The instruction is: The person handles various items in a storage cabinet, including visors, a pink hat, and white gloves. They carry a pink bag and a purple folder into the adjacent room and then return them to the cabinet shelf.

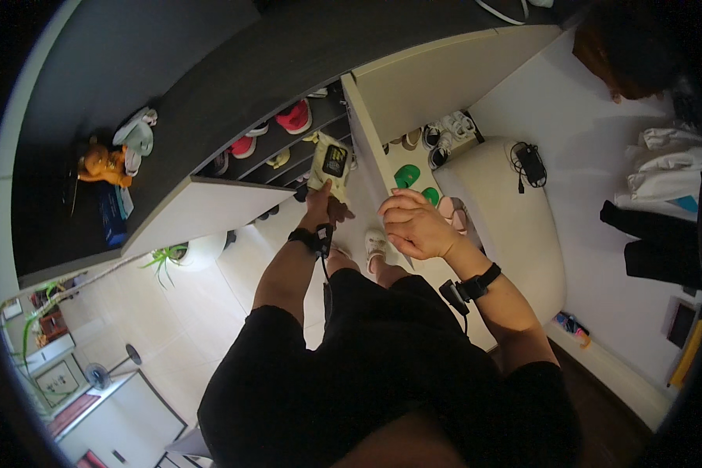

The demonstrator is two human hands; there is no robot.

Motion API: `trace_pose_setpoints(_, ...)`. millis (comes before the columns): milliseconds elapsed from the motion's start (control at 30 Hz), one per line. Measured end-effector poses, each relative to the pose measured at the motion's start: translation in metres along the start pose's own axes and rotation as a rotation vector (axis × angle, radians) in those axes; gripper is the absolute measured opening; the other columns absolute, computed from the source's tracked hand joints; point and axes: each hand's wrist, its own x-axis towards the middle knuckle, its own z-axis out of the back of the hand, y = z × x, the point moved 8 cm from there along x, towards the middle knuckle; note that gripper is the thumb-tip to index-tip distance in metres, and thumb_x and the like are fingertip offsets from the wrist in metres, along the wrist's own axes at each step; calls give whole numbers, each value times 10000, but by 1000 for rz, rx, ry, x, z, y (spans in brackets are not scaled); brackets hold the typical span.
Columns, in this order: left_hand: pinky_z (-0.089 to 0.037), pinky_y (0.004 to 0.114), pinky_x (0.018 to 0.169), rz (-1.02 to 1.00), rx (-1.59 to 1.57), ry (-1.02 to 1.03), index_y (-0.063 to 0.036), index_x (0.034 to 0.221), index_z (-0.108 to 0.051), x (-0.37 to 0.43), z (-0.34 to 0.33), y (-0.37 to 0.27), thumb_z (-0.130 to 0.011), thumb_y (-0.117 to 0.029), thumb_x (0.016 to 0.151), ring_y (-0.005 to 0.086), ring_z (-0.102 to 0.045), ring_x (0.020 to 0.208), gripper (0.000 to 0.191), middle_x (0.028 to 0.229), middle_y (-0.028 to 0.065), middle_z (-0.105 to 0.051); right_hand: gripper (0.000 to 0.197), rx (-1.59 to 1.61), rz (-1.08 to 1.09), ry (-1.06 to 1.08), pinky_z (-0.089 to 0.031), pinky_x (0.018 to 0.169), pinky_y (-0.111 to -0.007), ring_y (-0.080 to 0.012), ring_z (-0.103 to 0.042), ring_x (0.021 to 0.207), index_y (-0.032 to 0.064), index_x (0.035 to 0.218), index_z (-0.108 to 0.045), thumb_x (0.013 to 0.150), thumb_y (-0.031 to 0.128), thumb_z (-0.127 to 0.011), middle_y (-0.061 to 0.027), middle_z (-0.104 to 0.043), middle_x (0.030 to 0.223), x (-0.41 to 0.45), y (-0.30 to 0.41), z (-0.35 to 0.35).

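Observation:
My left hand grips a soft pale packet with a dark printed panel, apparently a pack of wipes. It holds the packet in front of the shoe cabinet's open shelves. My right hand is curled over the outer end of an open white cabinet door, fingers bent across the edge. Its palm side and fingertips are partly hidden. Red shoes and pale yellow shoes sit on the shelves. Another open door stands to the left.
Right of the door are green slippers, pink slippers and several sneakers. A beige padded bench bears a black power adapter. A potted plant stands left. An orange figurine sits on the dark cabinet top.

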Motion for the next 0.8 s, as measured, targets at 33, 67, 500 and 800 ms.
trace_pose_setpoints(33,-395,436,480,-18,-19,26,-29,736,-590,4,-11,-9,-632,-472,912,208,-440,404,478,492,71,-483,113,0,-1,-3,-343,1085,-444,-225,-551,1104,71,780,-655,790,177,-619,-37,-605,918,-2,-1,0)
trace_pose_setpoints(67,-393,436,494,-33,-38,55,-35,687,-585,9,-24,-17,-611,-529,909,196,-426,409,542,496,61,-476,111,-3,-5,-6,-343,1083,-439,-223,-551,1102,73,785,-660,791,176,-619,-34,-606,925,-4,-2,1)
trace_pose_setpoints(500,-505,378,567,-262,496,-207,-40,1064,-630,196,46,-97,-522,-527,965,256,-637,739,509,919,81,-667,120,120,112,12,-339,1108,-419,-189,-550,1073,67,801,-657,773,183,-649,-44,-615,946,33,25,-3)
trace_pose_setpoints(800,-515,395,500,-58,-75,-39,-84,976,-637,197,-49,-60,-612,-268,882,264,-637,652,208,798,90,-652,155,56,-27,50,-332,1103,-425,-188,-543,1095,68,825,-669,765,206,-634,-25,-623,953,4,-8,-8)
